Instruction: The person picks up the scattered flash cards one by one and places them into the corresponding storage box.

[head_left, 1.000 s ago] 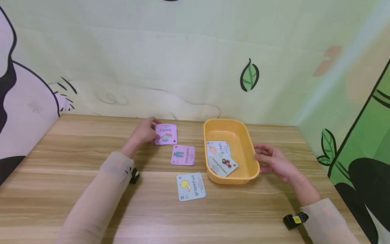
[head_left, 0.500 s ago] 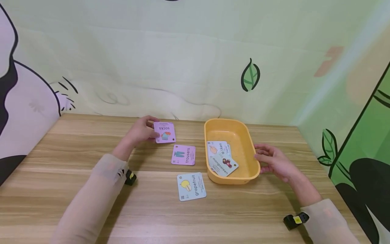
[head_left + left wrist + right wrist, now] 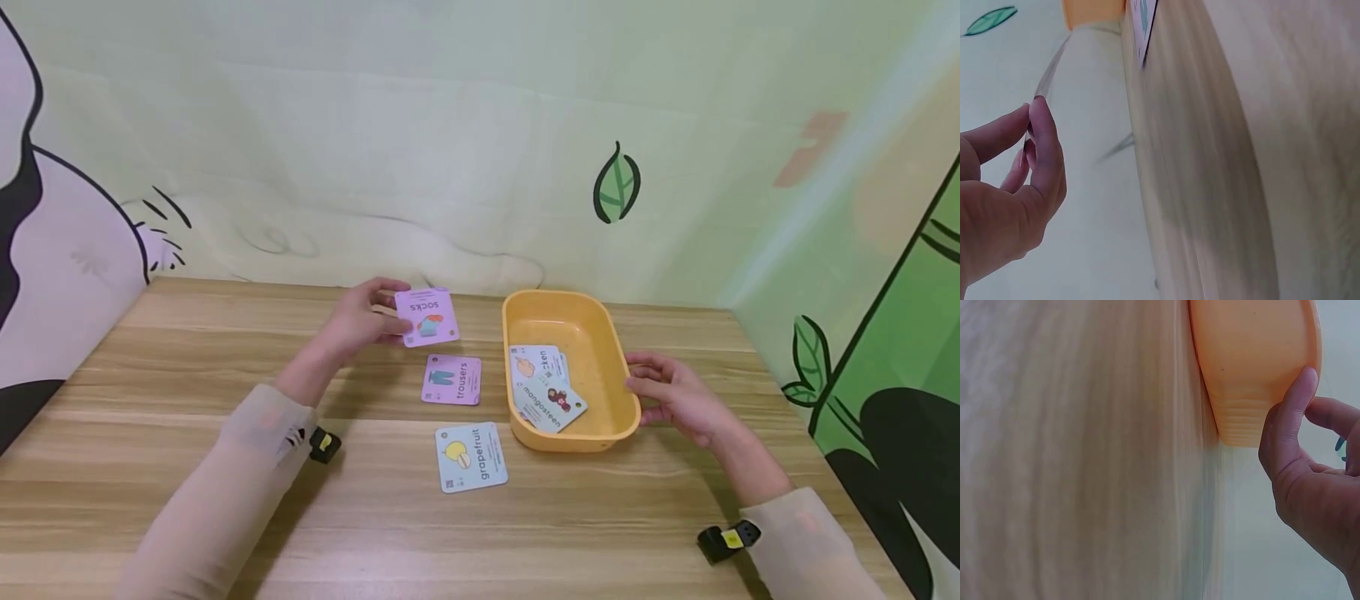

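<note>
The left hand (image 3: 360,321) pinches the pink "socks" card (image 3: 427,317) by its left edge between thumb and fingers, holding it lifted clear of the wooden table (image 3: 187,350), to the left of the yellow tray (image 3: 611,350) and a little short of its rim. In the left wrist view the same card (image 3: 1047,75) shows edge-on as a thin sliver rising from the closed fingertips (image 3: 1038,115), with the tabletop well apart from it.

The right hand (image 3: 675,398) rests against the tray's right wall, its fingers loosely bent with nothing clasped; the right wrist view shows the thumb (image 3: 1291,419) lying along the tray's outer wall (image 3: 1254,356), touching it near the rim.

Inside the tray lie a "mangosteen" card (image 3: 551,404) and, partly under it, another card (image 3: 534,362) whose word is only half readable. Left of the tray, flat on the table, sits a pink "trousers" card (image 3: 452,380), directly below the lifted card. A pale blue "grapefruit" card (image 3: 471,457) lies just off the tray's near left corner.
</note>
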The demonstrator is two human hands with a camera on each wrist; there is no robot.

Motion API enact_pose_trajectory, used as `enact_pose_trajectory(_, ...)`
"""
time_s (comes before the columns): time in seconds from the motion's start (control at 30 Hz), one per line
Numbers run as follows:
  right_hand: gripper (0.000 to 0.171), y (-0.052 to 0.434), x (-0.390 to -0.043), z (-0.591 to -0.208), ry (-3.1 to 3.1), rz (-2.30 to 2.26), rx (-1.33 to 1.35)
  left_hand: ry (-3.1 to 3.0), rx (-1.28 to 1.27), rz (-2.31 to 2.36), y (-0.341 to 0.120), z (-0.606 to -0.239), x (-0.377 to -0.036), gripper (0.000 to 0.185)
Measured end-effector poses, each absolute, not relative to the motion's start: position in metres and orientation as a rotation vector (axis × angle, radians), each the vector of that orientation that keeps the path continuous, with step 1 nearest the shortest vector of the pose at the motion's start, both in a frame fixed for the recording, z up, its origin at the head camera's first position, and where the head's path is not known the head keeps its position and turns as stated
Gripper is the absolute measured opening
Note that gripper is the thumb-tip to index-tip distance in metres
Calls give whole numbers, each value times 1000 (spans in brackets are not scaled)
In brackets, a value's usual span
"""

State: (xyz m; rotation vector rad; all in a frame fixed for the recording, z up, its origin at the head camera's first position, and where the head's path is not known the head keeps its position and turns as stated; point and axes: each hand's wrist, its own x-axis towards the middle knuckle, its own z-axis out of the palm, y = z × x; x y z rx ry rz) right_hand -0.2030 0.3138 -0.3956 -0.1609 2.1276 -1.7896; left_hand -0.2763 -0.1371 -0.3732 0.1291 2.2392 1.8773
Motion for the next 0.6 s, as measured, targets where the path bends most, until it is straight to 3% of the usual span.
enact_pose_trajectory(0.6, 56, 314, -203, -396, 2122, -1793, -148, 2025, 230, 1975, -94, -368, -250, 63)
